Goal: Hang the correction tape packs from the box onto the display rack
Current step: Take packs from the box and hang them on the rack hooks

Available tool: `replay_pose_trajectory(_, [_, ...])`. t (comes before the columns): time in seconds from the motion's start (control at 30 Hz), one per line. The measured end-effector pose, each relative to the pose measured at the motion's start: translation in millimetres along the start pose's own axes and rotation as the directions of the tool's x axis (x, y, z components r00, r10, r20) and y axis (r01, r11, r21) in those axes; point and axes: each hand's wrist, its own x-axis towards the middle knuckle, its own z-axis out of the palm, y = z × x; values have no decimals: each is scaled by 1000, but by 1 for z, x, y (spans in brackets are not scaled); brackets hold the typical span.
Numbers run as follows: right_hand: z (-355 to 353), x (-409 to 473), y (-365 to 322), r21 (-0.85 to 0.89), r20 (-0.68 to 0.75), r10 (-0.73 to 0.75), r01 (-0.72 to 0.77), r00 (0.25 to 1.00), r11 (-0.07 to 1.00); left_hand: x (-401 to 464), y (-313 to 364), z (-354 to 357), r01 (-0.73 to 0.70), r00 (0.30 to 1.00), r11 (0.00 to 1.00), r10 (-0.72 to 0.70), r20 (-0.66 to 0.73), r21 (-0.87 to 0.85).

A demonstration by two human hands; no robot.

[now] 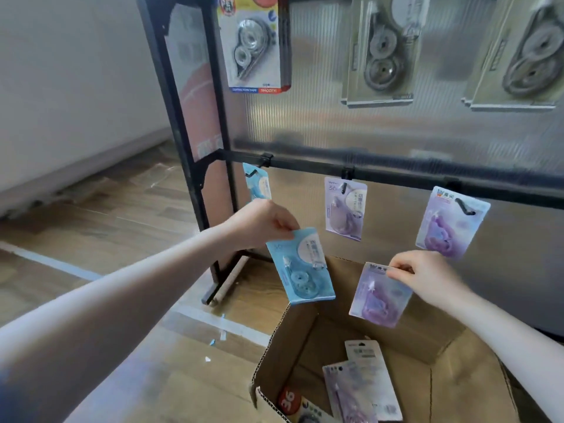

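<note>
Head view: the person stands over an open cardboard box point(305, 337) on the wood floor, right against the foot of a black-framed display rack point(195, 166). The left hand point(262, 222) pinches the top corner of a blue correction tape pack point(300, 267) between thumb and curled fingers — the pack hangs tilted, above the box's near-left flap and just below a blue pack already on the hook point(258, 186) at the left end of the lower rail point(396, 172). The right hand point(427, 277) grips a purple correction tape pack point(380, 296) by its top edge, fingers curled over the card, holding it above the box opening and below the purple pack hanging on the right hook point(451, 222). Between those two hooks a pale lilac pack point(345, 209) hangs from the middle hook.

Down inside the box lie more packs — a purple one point(348, 392) overlapping a grey-backed card point(370, 380), and a pack with a red "36" label point(288, 399) at the near-left corner.

The upper row holds larger packs: a white and yellow one marked "SMOOTH" point(253, 44) at left, and two blurred grey ones point(381, 50) to its right, in front of a translucent ribbed panel point(320, 117). Bits of tape litter point(222, 334) lie on the floor beside the box.
</note>
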Motion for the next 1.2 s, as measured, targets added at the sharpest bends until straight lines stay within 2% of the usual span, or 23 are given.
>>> replay_pose_trajectory(0.1, [1,11,-19,-13,-12,-36,36,999,999,1,-21,-28,23,988,996,-36,-152,-85])
replay_pose_trajectory(0.23, [4,24,-51,1,-19,-57,57,998,998,8,-48,-57,31,957,997,-50,-285,-72])
replay_pose_trajectory(0.47, [13,40,-78,120,-70,-97,105,993,987,34,-87,-78,2,928,1000,1,-372,7])
replay_pose_trajectory(0.77, [13,52,-89,103,-69,-126,132,990,986,67,-117,-50,3,916,999,-22,-400,-48])
replay_pose_trajectory(0.83, [11,53,-89,108,-70,-119,126,990,986,70,-120,-48,-24,918,1000,15,-397,-17])
replay_pose_trajectory(1.07, [16,56,-83,112,-84,-73,82,994,990,66,-133,-56,-108,941,993,88,-327,-44])
replay_pose_trajectory(1.2, [19,55,-78,110,-68,-64,71,996,991,67,-133,-59,-124,952,992,124,-278,19])
